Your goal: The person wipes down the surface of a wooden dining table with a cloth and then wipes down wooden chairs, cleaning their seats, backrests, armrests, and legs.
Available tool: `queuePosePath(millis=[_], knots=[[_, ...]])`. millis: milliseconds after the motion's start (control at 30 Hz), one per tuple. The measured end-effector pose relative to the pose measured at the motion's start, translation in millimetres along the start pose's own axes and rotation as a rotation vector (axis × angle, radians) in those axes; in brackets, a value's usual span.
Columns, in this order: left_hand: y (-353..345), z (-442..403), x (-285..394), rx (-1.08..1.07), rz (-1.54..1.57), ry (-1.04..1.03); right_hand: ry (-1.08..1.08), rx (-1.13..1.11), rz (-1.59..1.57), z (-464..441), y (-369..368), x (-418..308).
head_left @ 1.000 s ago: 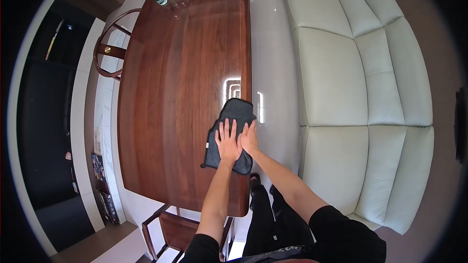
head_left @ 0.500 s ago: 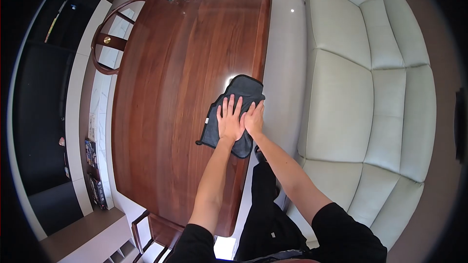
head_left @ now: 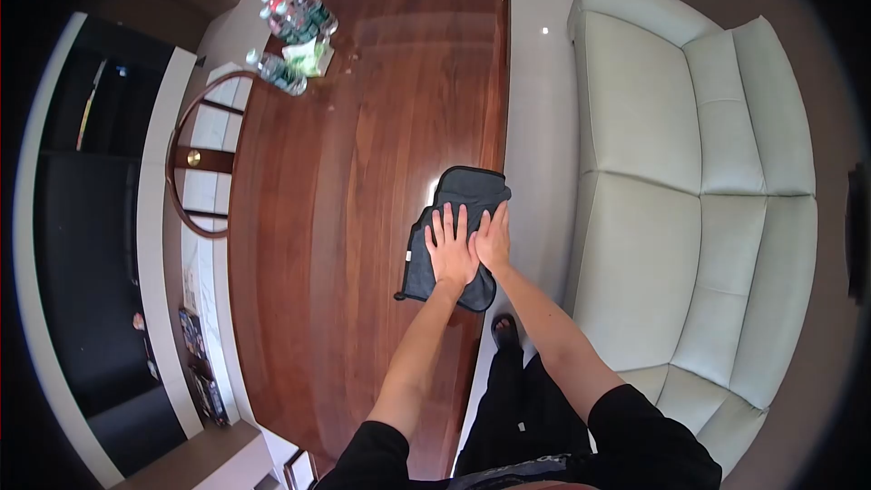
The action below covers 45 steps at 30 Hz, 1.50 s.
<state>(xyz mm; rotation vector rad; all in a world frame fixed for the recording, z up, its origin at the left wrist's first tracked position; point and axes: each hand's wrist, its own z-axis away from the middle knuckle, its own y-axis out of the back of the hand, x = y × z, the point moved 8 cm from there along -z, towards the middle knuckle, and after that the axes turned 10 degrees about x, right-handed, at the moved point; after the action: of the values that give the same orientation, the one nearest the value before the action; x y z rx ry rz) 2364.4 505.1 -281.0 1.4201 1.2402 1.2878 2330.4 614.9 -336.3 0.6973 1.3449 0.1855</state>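
Cloth (head_left: 424,281) lies flat on the table (head_left: 308,245) at its 3 o'clock edge, beneath both hands, showing beyond the fingertips toward 12 o'clock and past the palms toward 6. Its long axis runs roughly from 1 to 7 o'clock, a looped corner pointing between 7 and 8. On it, the left hand (head_left: 452,259) rests palm down, fingers spread, touching the right hand (head_left: 492,240) at about 2 o'clock, flatly extended, fingers closer together.
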Motion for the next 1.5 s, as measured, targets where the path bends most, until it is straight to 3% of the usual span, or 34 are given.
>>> queuePosePath(millis=[233,533,700,933,1133,1500], knots=[[-24.7,-184.3,34.5,0.074,0.028,0.02,0.001,-0.074,-0.07,-188.8,-35.4,-18.3],[-67.5,-364.6,30.6,0.002,-0.003,0.049,-0.001,-0.152,-0.049,-368.3,-90.0,-62.7],[-77.8,-433.6,20.9,0.011,-0.019,0.139,0.345,-0.019,0.273,-438.5,-108.1,-112.2],[-86.4,-522.1,-4.7,0.057,-0.02,0.25,0.587,-0.052,0.628,-516.7,-148.7,-177.7],[-87.3,-571.1,-28.5,0.063,-0.073,0.488,0.825,-0.247,0.534,-559.9,-203.5,-224.2],[-90.2,-607.0,-53.2,0.1,0.032,0.705,1.243,-0.543,0.489,-598.7,-257.4,-273.4]])
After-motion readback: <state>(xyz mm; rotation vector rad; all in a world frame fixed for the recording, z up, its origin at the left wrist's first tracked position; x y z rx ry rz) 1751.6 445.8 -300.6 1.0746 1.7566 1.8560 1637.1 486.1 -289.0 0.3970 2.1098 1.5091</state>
